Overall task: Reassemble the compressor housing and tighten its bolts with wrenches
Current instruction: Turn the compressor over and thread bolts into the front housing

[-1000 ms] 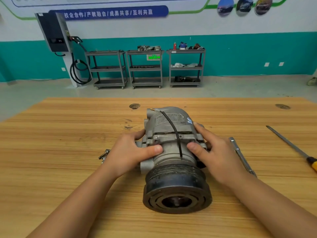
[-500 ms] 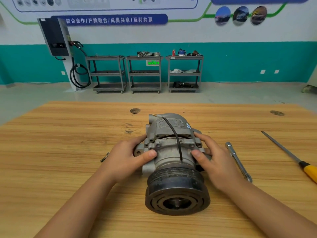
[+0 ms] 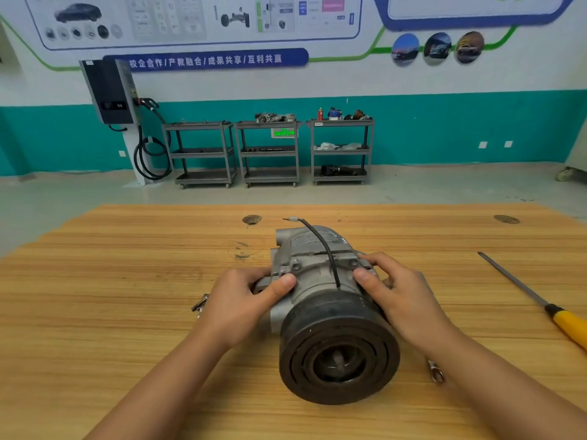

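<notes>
A grey metal compressor (image 3: 313,249) lies on its side on the wooden table (image 3: 111,281), its black pulley (image 3: 338,354) facing me and a black wire (image 3: 324,246) running over its top. My left hand (image 3: 241,300) grips the housing's left side with the thumb on top by a bolt. My right hand (image 3: 400,293) grips the right side, thumb on top near the wire. A wrench (image 3: 435,371) lies on the table, mostly hidden under my right forearm. A few bolts (image 3: 199,304) peek out beside my left hand.
A long tool with a yellow handle (image 3: 540,306) lies at the table's right. Two dark knots mark the table's far part. Beyond the table stand three grey shelf carts (image 3: 270,154) and a wall charger (image 3: 111,90) on the far wall.
The view has tilted up, so the compressor sits lower in frame. Both hands keep their grip on the housing. My right forearm now covers most of the wrench.
</notes>
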Tool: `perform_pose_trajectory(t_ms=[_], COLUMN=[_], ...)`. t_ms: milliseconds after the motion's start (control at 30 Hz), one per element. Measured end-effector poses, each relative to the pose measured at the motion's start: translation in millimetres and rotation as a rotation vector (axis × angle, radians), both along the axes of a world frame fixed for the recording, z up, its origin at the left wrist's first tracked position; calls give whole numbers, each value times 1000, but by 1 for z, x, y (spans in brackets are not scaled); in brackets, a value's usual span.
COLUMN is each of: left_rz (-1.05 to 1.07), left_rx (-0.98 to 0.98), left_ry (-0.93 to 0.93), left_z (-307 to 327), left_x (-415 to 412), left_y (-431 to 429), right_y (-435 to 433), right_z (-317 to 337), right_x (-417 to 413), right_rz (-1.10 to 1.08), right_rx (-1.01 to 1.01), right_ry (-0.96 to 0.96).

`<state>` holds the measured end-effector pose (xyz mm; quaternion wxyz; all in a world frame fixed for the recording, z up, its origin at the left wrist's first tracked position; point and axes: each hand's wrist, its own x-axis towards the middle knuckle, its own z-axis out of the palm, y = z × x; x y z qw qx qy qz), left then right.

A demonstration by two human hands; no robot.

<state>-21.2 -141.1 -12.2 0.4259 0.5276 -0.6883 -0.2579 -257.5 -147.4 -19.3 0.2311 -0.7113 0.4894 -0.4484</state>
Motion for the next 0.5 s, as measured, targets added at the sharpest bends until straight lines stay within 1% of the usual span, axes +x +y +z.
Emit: perform_pose_trajectory(t_ms=[67,200,333,433,500], left_rz=[-15,-53,-99,-134,-168], left_rx=[19,114,308,554,714], left_ry=[56,24,-12,-34,-129], left_z=[5,19,42,60,65], left_x=[-1,-1,-3,-5,-8], left_y=[4,13,19,15,8], right_y=[5,20,28,26,21], right_z=[9,29,61,74,78], right_x=[0,-2,-9,-15,-14], right_rz=[-9,-51,23,57,46], right_rx=[-13,40,266,456,606], right_ry=[17,88,92,121,161])
